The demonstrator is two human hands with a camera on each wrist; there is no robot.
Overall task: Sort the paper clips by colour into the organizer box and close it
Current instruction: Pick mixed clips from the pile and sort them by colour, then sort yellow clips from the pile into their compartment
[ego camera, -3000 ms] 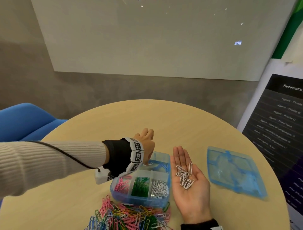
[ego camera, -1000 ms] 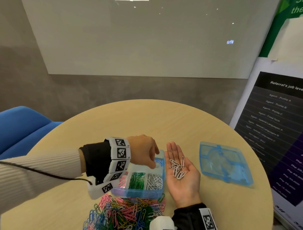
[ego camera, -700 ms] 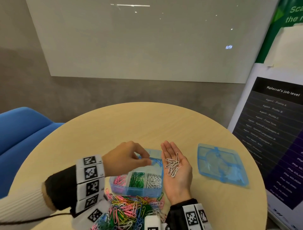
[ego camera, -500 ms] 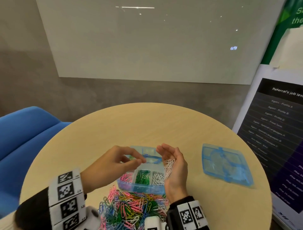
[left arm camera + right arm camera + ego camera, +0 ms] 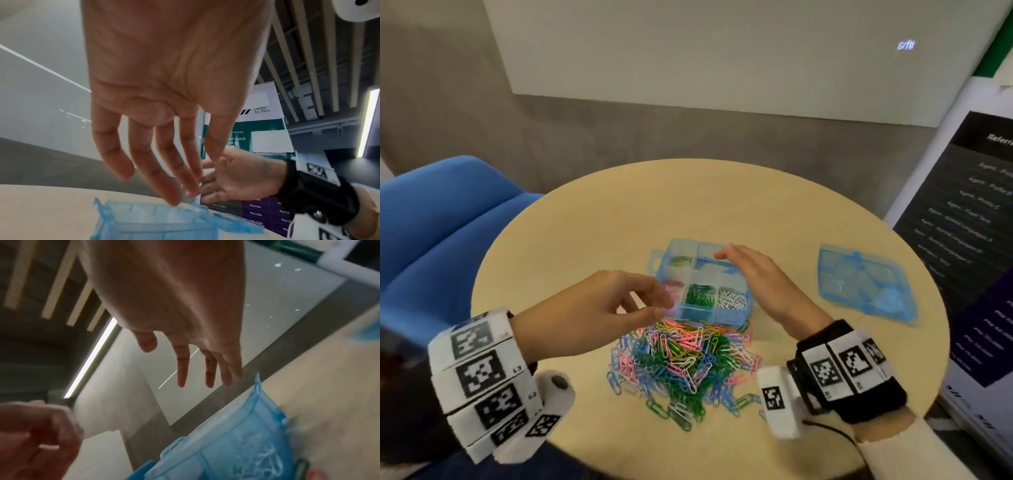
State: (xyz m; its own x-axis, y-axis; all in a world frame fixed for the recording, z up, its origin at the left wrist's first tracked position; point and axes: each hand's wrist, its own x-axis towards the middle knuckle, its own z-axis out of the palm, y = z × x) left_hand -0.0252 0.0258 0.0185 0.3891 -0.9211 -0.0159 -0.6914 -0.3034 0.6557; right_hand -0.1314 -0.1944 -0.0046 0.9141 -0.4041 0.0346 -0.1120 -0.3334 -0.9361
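Observation:
The blue translucent organizer box stands open on the round table. Its front row holds pink clips, green clips and white clips; yellow clips lie in a back compartment. My right hand hovers palm down over the box's right side, fingers straight, holding nothing; the right wrist view shows these fingers above the box. My left hand hangs relaxed and empty at the box's front-left corner, its fingers spread above the box. A mixed pile of coloured clips lies in front.
The box's blue lid lies flat on the table to the right. The round wooden table has bare surface behind the box. A blue chair stands at the left, and a dark poster board at the right.
My right hand has turned from palm up to palm down over the box, and the white clips have left it. My left hand drew back toward the box's front-left corner.

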